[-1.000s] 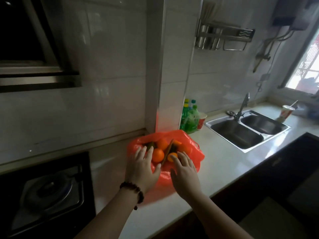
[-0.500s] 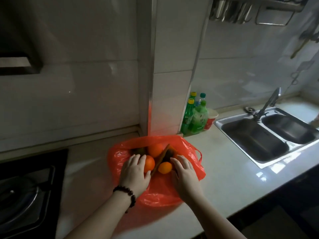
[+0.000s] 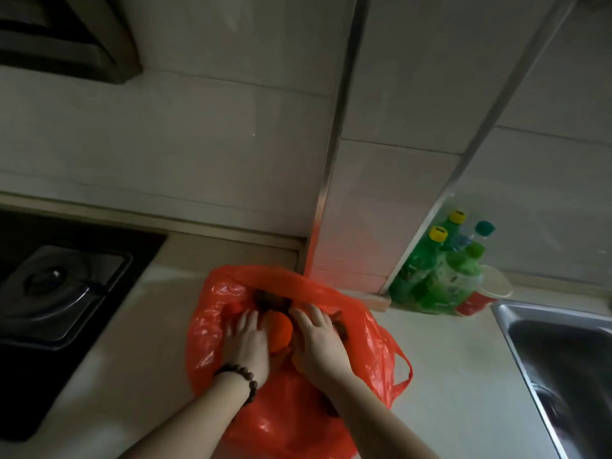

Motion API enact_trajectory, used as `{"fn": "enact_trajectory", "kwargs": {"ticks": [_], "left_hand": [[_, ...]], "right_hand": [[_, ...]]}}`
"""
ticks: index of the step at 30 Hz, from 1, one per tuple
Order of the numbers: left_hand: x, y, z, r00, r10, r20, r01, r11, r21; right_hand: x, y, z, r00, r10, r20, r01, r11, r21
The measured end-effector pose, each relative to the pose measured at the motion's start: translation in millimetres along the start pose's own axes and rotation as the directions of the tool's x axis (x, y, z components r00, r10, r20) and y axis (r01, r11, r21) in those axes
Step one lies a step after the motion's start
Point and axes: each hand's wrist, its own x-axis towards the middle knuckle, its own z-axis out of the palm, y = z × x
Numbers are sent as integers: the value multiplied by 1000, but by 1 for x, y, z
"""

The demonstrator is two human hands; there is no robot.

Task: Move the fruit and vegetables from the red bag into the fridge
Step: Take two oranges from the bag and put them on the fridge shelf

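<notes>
At nine o'clock sits the stove (image 3: 56, 293), uninvolved. At six o'clock the red bag (image 3: 298, 342) lies open on the counter (image 3: 447, 376), still loaded. The left hand (image 3: 246, 347) and right hand (image 3: 318, 346) cup an orange (image 3: 280, 329) inside it; whether either has actually closed on it I cannot tell. No fridge shows, so seemingly nothing is moved yet.

I see a dim kitchen with pale tiled walls (image 3: 198, 134) and a tiled column (image 3: 374, 193) edged in metal trim. A light countertop (image 3: 447, 359) runs below. A black gas hob (image 3: 56, 293) sits at left under a dark range hood (image 3: 66, 38). A steel sink (image 3: 563, 359) is at right. Green bottles (image 3: 440, 270) and a red paper cup (image 3: 480, 296) stand in the corner.
</notes>
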Motion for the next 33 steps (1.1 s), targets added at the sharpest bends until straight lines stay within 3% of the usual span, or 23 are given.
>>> {"fn": "enact_trajectory", "kwargs": {"ticks": [8, 10, 12, 15, 18, 20, 23, 27, 33], "left_hand": [[19, 7, 21, 995, -77, -70, 78, 997, 20], [17, 5, 20, 986, -77, -148, 78, 997, 7], [9, -2, 24, 982, -75, -173, 65, 996, -62], [-12, -6, 22, 988, -118, -96, 94, 969, -227], [-32, -5, 13, 984, -141, -112, 91, 926, -366], [-43, -6, 5, 971, -155, -185, 72, 918, -391], [-51, -10, -5, 953, -181, -242, 71, 911, -405], [-58, -17, -22, 932, -194, -305, 53, 907, -418], [-94, -40, -49, 874, -248, -418, 53, 904, -425]], "right_hand": [[52, 23, 1, 965, 39, 258, -65, 993, 96], [59, 28, 6, 944, 77, 319, -105, 992, 71], [65, 34, 15, 919, 124, 375, -145, 989, 27], [66, 37, 27, 905, 152, 398, -165, 986, -2], [62, 36, 28, 928, 73, 366, -52, 996, -67], [59, 35, 31, 925, 76, 372, -72, 997, -24], [44, 22, 24, 966, 68, 249, -97, 989, 107], [18, 3, 16, 993, 19, 116, -15, 999, -32], [-14, -36, 8, 995, -101, -26, 101, 995, 16]]}}
